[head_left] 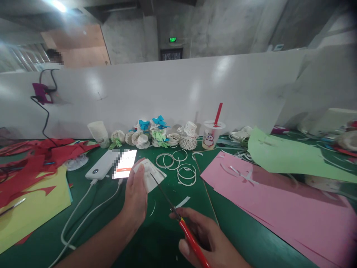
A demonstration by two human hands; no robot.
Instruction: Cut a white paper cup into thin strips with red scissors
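White folded paper (150, 175) pinched in left hand (136, 197), right hand (206, 238) closed on red scissors (178, 217), blades meeting its edge; bare green desk (156, 238) toward the near edge.

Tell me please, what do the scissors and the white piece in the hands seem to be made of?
Scissors: thin dark blades, apparently metal; glossy red handles, probably plastic, held in the right hand.
White piece: held in the left hand, matte and pleated, looks like paper, perhaps from a cup.
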